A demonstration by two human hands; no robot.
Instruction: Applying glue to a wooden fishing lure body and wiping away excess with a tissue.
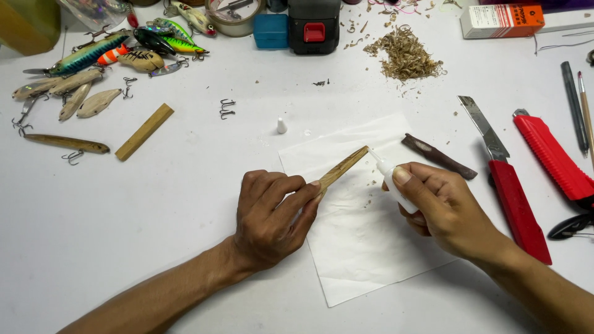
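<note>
over white paper [365, 247], left hand [272, 216] pinches wooden strip [343, 168]; right hand [442, 207] grips glue bottle [393, 182], nozzle touching it.

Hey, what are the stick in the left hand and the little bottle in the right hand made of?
The stick in the left hand looks like bare, unfinished wood: tan, matte, with dark grain streaks. The little bottle in the right hand seems to be white plastic, smooth and slightly glossy, with a tapered nozzle touching the stick's tip.
</note>
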